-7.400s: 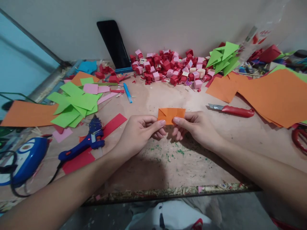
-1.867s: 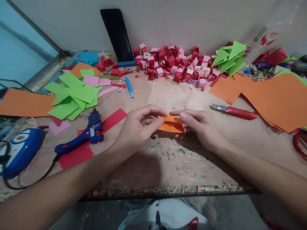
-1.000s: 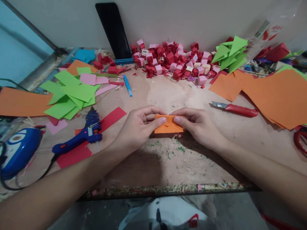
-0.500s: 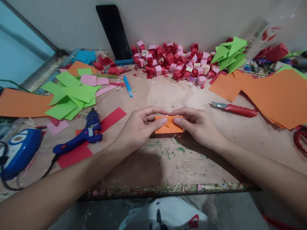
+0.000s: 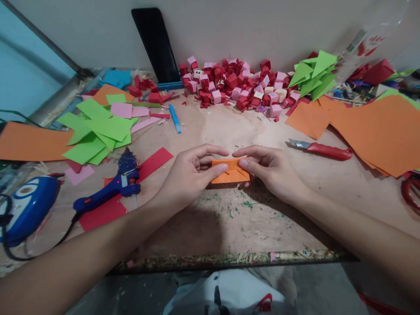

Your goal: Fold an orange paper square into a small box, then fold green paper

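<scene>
A small folded piece of orange paper [image 5: 232,176] is held level just above the table, with creases or slits showing on its face. My left hand [image 5: 200,168] pinches its left end, thumb on the front and fingers behind. At the right end my right hand [image 5: 265,168] grips it the same way. Both index fingers arch over the top edge, their tips slightly apart. The fingers behind the paper are mostly hidden.
Left of my hands lie a blue glue gun [image 5: 121,179], red paper [image 5: 155,162] and green paper pieces [image 5: 98,127]. A red-handled cutter [image 5: 328,149] and orange sheets [image 5: 383,131] lie right. Red and pink paper cubes [image 5: 232,83] are heaped behind, beside a phone [image 5: 154,43].
My index fingertips have drawn a little apart. My right thumb has shifted up slightly, and more of the creased right part of the orange paper shows.
</scene>
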A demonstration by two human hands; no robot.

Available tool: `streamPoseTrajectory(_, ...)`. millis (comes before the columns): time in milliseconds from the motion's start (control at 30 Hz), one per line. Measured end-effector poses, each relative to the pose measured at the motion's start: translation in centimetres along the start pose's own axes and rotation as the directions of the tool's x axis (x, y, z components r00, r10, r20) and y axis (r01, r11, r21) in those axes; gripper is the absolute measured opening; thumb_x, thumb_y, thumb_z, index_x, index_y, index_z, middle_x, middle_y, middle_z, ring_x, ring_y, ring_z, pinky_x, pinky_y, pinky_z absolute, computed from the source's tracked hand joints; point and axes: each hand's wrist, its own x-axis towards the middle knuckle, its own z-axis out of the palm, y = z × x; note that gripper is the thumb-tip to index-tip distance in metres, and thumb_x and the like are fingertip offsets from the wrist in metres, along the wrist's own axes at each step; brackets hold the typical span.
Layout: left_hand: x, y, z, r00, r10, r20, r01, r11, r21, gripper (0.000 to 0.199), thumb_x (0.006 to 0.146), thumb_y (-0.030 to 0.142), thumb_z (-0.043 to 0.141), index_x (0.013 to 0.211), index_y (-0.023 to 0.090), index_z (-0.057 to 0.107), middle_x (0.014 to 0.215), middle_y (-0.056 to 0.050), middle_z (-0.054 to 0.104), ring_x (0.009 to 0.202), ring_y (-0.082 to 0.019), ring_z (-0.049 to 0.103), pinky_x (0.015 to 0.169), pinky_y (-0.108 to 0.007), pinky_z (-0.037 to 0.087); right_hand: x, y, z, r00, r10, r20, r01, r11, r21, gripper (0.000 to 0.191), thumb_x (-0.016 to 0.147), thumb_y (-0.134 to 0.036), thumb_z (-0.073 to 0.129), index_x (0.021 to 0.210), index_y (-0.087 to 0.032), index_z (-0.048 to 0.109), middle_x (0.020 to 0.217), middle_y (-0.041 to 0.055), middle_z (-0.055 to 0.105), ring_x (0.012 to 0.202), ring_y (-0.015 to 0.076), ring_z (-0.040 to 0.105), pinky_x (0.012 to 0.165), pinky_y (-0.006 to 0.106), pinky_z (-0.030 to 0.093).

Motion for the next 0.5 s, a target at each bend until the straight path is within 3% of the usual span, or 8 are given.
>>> streamPoseTrajectory(233,0.06,0.00,-0.16,0.999,-0.022,0.026,0.022,1.000,-0.020,0.024,0.089,0.032,0.076,0.111,0.021,0.074,0.093,-0.004,0.081,0.088,-0.021,0.078,0.075,-0.028,0.060,-0.04,0.05,-0.21,0.999,-0.034,0.001,0.034,0.999,-0.014,0.041,0.093,-0.037,0.077,0.129,-0.020,0.069,0.069,-0.0036,0.068,0.054,0.0129,0.063,0.054,0.026,0.050)
streamPoseTrajectory(500,0.07,0.12,0.08,1.000,-0.008,-0.006,0.008,0.999,-0.031,0.028,0.089,0.028,0.076,0.116,0.022,0.071,0.096,-0.004,0.080,0.089,-0.021,0.078,0.075,-0.029,0.061,-0.02,-0.34,-0.01,1.000,0.011,-0.017,-0.010,0.999,0.038,0.059,0.087,-0.034,0.083,0.140,-0.022,0.063,0.071,-0.0047,0.070,0.056,0.0141,0.063,0.058,0.029,0.055)
